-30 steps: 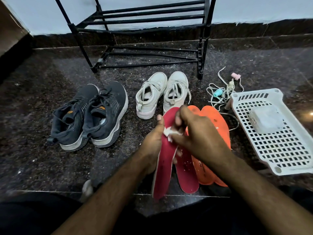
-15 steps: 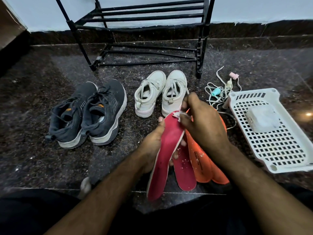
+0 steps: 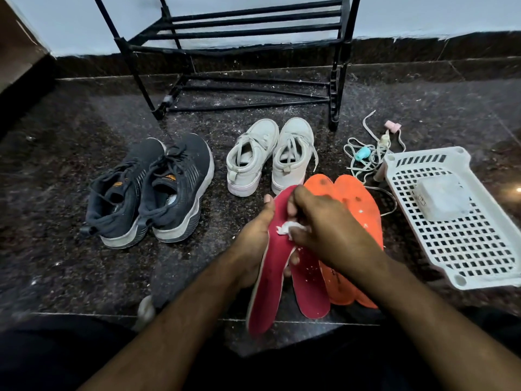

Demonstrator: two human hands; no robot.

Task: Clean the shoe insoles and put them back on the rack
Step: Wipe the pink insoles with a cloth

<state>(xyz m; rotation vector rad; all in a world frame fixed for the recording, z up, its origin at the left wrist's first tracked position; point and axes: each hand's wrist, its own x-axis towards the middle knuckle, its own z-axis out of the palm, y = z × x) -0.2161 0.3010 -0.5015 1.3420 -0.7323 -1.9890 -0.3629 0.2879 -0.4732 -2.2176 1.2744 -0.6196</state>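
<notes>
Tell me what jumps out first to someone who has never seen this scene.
The left hand holds a red insole up at centre while the right hand presses a white wipe against it. Behind them, two bright orange insoles and a second red insole lie on the dark floor. Dark sneakers sit to the left, white sneakers before the black rack.

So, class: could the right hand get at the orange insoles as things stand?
Probably yes, once it frees itself. The orange insoles lie uncovered on the floor right beside the right hand, with nothing between them, but that hand is pinching a white wipe against the red insole.
</notes>
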